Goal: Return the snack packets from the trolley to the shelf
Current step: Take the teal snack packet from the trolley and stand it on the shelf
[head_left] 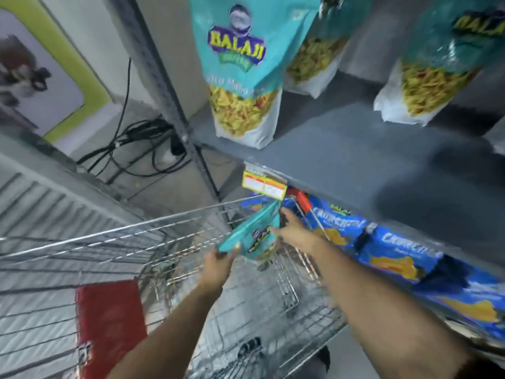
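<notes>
A teal snack packet (252, 236) hangs above the far end of the wire trolley (153, 225), just below the grey shelf (355, 149). My left hand (218, 265) pinches its lower left corner. On its right edge rests my right hand (293, 231), fingers closed on it. Three matching teal packets stand upright on the shelf: one at the front left (243, 72), one behind it (314, 53), one to the right (437, 69). The view is blurred by motion.
Blue snack packets (396, 250) fill the lower shelf at the right, under a yellow price tag (263, 184). A slotted steel upright (166, 86) stands left of the shelf, with black cables (131, 143) on the floor behind. The trolley has a red seat flap (109, 321).
</notes>
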The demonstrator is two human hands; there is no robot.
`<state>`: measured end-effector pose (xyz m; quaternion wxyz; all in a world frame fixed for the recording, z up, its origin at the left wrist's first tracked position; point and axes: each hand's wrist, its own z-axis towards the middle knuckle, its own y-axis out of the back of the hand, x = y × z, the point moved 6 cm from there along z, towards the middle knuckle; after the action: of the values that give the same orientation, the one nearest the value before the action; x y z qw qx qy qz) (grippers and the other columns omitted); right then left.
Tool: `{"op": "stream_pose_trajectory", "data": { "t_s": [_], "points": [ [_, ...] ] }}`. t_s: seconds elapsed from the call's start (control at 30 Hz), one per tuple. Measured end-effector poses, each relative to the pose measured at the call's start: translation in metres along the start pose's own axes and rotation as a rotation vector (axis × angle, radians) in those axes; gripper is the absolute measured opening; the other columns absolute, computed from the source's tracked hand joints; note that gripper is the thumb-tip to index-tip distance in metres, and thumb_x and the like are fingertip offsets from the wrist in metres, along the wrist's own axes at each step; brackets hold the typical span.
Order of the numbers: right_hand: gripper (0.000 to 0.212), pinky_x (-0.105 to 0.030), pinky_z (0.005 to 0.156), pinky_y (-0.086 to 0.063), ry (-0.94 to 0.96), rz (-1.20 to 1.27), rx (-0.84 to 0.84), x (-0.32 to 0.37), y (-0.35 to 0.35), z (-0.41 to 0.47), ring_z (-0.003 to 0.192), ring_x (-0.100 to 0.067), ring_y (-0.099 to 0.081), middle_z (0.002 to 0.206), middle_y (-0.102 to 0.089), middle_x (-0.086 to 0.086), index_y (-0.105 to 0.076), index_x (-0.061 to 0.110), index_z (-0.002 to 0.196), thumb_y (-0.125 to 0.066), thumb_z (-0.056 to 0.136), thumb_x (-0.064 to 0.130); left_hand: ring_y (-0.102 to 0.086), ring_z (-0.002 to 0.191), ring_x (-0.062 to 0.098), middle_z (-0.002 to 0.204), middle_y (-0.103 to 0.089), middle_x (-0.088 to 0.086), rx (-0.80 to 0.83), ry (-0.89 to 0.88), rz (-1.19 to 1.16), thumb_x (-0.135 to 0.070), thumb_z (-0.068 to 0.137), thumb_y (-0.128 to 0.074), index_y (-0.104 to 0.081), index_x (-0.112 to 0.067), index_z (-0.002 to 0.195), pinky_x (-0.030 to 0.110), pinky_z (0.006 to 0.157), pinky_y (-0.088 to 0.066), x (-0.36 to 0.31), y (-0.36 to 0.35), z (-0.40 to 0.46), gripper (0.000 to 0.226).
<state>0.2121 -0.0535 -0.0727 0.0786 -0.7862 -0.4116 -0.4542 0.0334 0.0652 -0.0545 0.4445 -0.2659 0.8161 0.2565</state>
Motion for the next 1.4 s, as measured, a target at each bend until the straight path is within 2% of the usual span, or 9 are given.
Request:
{"op": "stream_pose_trajectory", "data": {
  "t_s": [0.1,0.23,0.5,0.63,0.8,1.1,1.23,1.33,1.4],
  "points": [
    [0.028,-0.054,0.095,-0.053,-0.058,-0.049,-0.029,-0.001,-0.001,-0.001,0.109,-0.036,-0.065,0.117,-0.069,-0.018,-0.065,0.006,0.117,-0.065,0.09,0.011,-0.048,0.05,0.002,0.076,-0.064,0.002,-0.099,0.049,0.007,-0.023,0.095,-0.059,-0.065,-0.016,0.101,0.014,0.044,-0.043,-0.01,0.01,0.009,0.011],
    [0.019,-0.044,0.088,-0.057,-0.01,-0.089,-0.113,0.0,-0.004,-0.041,0.1,-0.027,-0.069,0.107,-0.074,-0.009,-0.071,0.01,0.105,-0.067,0.089,0.019,-0.038,0.034,0.0,0.06,-0.057,-0.002,-0.047,0.007,0.091,-0.029,0.094,-0.059,-0.067,-0.011,0.089,0.013,0.033,-0.034,-0.02,0.031,0.0,0.02],
    [0.016,-0.032,0.08,-0.06,0.292,0.363,-0.19,0.09,0.028,-0.165,0.084,-0.013,-0.072,0.091,-0.079,0.002,-0.076,0.02,0.082,-0.072,0.082,0.005,-0.071,0.072,0.007,0.081,-0.08,-0.006,-0.044,-0.375,-0.216,-0.031,0.084,-0.073,-0.078,-0.02,0.085,0.02,0.061,-0.058,-0.158,0.061,-0.05,0.012],
    [0.012,-0.044,0.083,-0.056,0.449,0.459,-0.314,0.154,0.086,-0.223,0.086,-0.02,-0.065,0.102,-0.075,-0.022,-0.074,0.007,0.086,-0.068,0.083,-0.003,-0.069,0.083,0.015,0.087,-0.08,-0.007,0.056,-0.568,-0.318,-0.034,0.078,-0.073,-0.078,-0.022,0.087,0.034,0.081,-0.057,-0.25,0.033,-0.076,0.016],
    [0.017,-0.035,0.085,-0.055,0.576,0.494,-0.49,0.194,0.17,-0.262,0.092,-0.02,-0.063,0.107,-0.072,-0.023,-0.07,-0.01,0.1,-0.067,0.084,-0.004,-0.06,0.064,-0.018,0.065,-0.07,-0.031,0.169,-0.804,-0.29,-0.006,0.09,-0.064,-0.071,-0.015,0.066,0.002,0.059,-0.046,-0.342,-0.036,-0.104,0.026],
    [0.021,-0.007,0.06,-0.051,0.589,0.405,-0.718,0.209,0.291,-0.239,0.06,0.011,-0.065,0.099,-0.071,-0.008,-0.072,0.001,0.103,-0.071,0.083,0.001,-0.047,0.053,0.008,0.056,-0.06,-0.003,0.14,-0.783,-0.188,-0.031,0.083,-0.073,-0.063,-0.009,0.065,0.025,0.05,-0.039,-0.409,-0.154,-0.06,0.03],
    [0.013,-0.034,0.097,-0.049,0.277,0.501,-0.526,0.174,0.316,-0.207,0.087,-0.004,-0.065,0.099,-0.071,0.004,-0.067,0.019,0.093,-0.074,0.083,0.024,-0.063,0.071,0.009,0.08,-0.072,0.003,0.276,-0.75,-0.087,-0.024,0.088,-0.07,-0.07,-0.001,0.086,0.038,0.069,-0.056,-0.403,-0.192,-0.045,0.023],
    [0.025,-0.04,0.095,-0.043,0.341,0.547,-0.545,0.181,0.351,-0.202,0.097,-0.012,-0.066,0.103,-0.072,0.008,-0.065,0.025,0.108,-0.071,0.084,0.026,-0.06,0.069,-0.004,0.08,-0.071,-0.006,0.247,-0.863,-0.097,-0.022,0.086,-0.066,-0.068,-0.017,0.084,0.023,0.07,-0.049,-0.424,-0.193,-0.04,0.006],
    [0.01,-0.046,0.091,-0.051,0.432,0.592,-0.61,0.193,0.369,-0.204,0.091,-0.019,-0.073,0.089,-0.075,0.006,-0.07,0.022,0.089,-0.073,0.082,0.017,-0.062,0.074,-0.006,0.084,-0.073,-0.011,0.246,-0.918,-0.122,-0.022,0.077,-0.065,-0.07,-0.026,0.076,0.026,0.074,-0.052,-0.44,-0.195,-0.041,0.007]
  ]
}}
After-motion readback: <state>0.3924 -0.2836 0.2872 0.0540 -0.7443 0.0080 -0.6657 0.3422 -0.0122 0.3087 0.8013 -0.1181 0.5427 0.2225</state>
